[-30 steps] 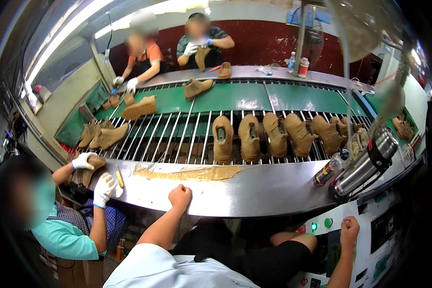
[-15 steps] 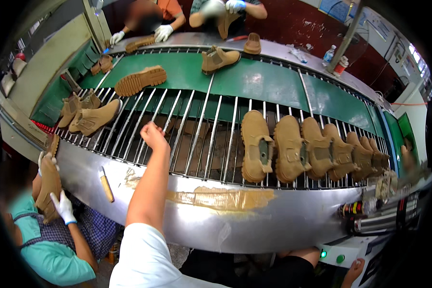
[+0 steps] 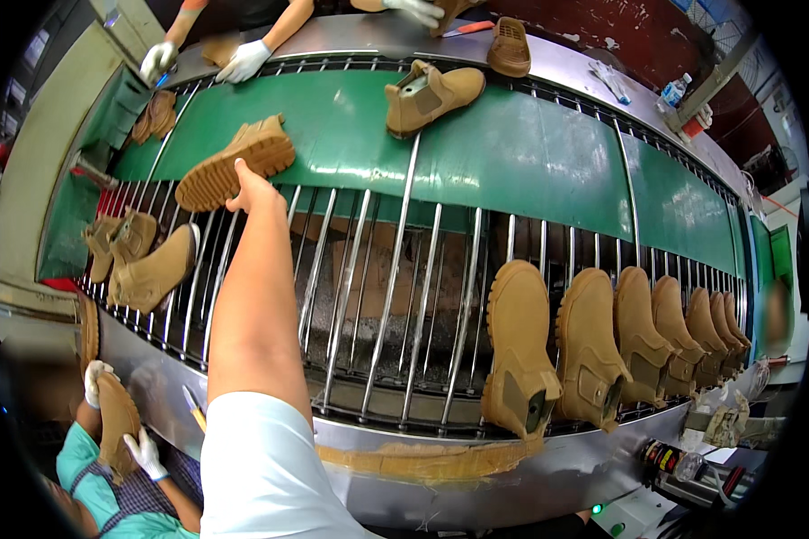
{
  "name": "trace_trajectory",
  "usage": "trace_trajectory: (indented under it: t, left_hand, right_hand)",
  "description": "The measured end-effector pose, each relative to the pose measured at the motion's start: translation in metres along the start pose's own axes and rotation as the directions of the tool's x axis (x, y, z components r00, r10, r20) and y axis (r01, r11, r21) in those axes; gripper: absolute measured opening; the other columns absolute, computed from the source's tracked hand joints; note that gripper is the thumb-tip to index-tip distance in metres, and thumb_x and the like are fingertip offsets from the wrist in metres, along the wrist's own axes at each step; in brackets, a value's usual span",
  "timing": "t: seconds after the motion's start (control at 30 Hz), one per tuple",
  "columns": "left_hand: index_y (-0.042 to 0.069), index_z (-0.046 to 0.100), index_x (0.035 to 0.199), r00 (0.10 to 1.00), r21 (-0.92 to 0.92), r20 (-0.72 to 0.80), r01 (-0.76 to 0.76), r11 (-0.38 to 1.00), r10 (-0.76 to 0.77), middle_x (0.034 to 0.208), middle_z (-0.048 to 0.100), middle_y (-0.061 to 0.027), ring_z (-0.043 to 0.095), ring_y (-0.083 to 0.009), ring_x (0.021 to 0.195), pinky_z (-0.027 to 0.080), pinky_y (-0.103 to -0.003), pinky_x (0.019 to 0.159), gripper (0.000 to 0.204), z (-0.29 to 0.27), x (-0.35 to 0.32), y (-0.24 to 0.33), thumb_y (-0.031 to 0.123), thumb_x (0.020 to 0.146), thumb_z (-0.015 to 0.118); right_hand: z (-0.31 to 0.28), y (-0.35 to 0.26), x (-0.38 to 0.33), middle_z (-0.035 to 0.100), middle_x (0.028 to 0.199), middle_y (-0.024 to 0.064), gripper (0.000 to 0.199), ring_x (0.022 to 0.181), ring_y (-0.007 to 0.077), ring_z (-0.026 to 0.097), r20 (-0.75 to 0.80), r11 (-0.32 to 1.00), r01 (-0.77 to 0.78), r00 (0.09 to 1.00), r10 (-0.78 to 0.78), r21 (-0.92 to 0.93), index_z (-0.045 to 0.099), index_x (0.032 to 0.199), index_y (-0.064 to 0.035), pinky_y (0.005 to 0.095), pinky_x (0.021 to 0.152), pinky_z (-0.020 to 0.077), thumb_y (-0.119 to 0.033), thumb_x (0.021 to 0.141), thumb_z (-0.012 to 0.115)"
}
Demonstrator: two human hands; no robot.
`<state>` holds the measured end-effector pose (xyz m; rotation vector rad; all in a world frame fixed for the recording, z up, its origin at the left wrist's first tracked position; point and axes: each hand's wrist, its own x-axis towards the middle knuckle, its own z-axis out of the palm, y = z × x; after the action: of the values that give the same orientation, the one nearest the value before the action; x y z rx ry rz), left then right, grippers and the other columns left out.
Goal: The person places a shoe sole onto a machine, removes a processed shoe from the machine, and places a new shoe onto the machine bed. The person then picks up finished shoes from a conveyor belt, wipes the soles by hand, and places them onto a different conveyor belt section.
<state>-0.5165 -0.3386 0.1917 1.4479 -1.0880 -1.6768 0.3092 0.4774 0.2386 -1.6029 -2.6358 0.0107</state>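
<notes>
My left hand (image 3: 250, 191) reaches out to a tan ankle boot (image 3: 234, 163) lying on its side on the green belt, its ridged sole turned towards me. One digit presses against the sole and the others curl at its near edge, partly hidden. My right hand is out of view. To the right on the belt lies another tan ankle boot (image 3: 433, 94). Nearer me on the left, several tan boots (image 3: 155, 268) sit on the metal rollers.
A row of tan boots (image 3: 520, 341) leans along the rollers (image 3: 377, 305) at right. A knife (image 3: 194, 409) lies on the metal ledge beside my arm. Left, a co-worker's gloved hands (image 3: 144, 452) hold a boot. Across the belt, other gloved hands (image 3: 243, 61) work.
My left hand has moved forward and left from above the rollers onto the boot on the green belt. My view has shifted closer to the belt. A hand seen at lower right is gone.
</notes>
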Motion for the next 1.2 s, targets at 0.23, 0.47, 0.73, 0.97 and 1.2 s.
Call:
trace_trajectory:
  t: [0.23, 0.47, 0.73, 0.97, 1.2]
  left_hand:
    - [0.012, -0.014, 0.146, 0.997, 0.109, -0.080, 0.027, 0.994, -0.018, 0.142, 0.033, -0.0246, 0.047, -0.0361, 0.121, 0.043, -0.042, 0.101, 0.123, 0.059, 0.035, 0.000, 0.044, 0.070, 0.078]
    - [0.009, 0.000, 0.144, 0.983, 0.169, -0.183, 0.011, 0.986, 0.020, 0.139, 0.036, -0.0239, 0.048, -0.0385, 0.119, 0.045, -0.048, 0.097, 0.110, 0.086, 0.039, -0.001, 0.035, 0.070, 0.077]
    - [0.007, 0.020, 0.140, 0.936, 0.078, 0.310, 0.147, 0.986, -0.164, 0.135, 0.039, -0.0218, 0.049, -0.0384, 0.118, 0.046, -0.058, 0.094, 0.092, 0.023, 0.074, 0.014, 0.032, 0.072, 0.076]
    - [0.009, 0.044, 0.134, 0.575, 0.137, 0.750, 0.347, 0.928, -0.326, 0.127, 0.052, -0.0150, 0.051, -0.0338, 0.116, 0.043, -0.053, 0.099, 0.066, -0.197, -0.039, 0.031, 0.045, 0.081, 0.060]
    - [0.003, 0.048, 0.127, 0.219, 0.275, 0.889, 0.446, 0.852, -0.402, 0.107, 0.059, -0.0191, 0.060, -0.0318, 0.097, 0.055, -0.043, 0.073, 0.061, -0.357, -0.220, -0.061, 0.047, 0.085, 0.056]
  right_hand:
    - [-0.008, -0.009, 0.000, 0.057, 0.116, 0.0195, 0.042, 0.104, 0.0321, 0.053, 0.145, 0.929, -0.283, 0.956, 0.254, 0.238, 0.052, 0.121, 0.0024, 0.0430, 0.091, 0.0424, -0.030, 0.094, 0.048]
    - [0.006, -0.037, -0.016, 0.060, 0.109, 0.0201, 0.037, 0.099, 0.0344, 0.056, 0.023, 0.983, -0.182, 0.983, 0.182, 0.007, 0.056, 0.115, 0.0040, 0.0442, 0.085, 0.0447, -0.026, 0.095, 0.045]
    - [0.020, -0.024, -0.021, 0.063, 0.101, 0.0208, 0.034, 0.093, 0.0369, 0.059, -0.049, 0.988, -0.108, 0.993, 0.103, -0.108, 0.059, 0.108, 0.0058, 0.0454, 0.078, 0.0474, -0.022, 0.097, 0.043]
    - [0.027, 0.040, 0.015, 0.054, 0.076, 0.0153, 0.019, 0.066, 0.0262, 0.051, -0.344, 0.993, -0.060, 0.939, 0.023, -0.098, 0.052, 0.098, 0.0037, 0.0350, 0.062, 0.0433, -0.014, 0.093, 0.050]
    - [0.007, -0.235, -0.115, 0.051, 0.079, 0.0003, 0.012, 0.068, 0.0088, 0.048, 0.119, 0.802, 0.135, 0.961, -0.248, 0.581, 0.054, 0.088, -0.0047, 0.0232, 0.063, 0.0413, 0.003, 0.080, 0.058]
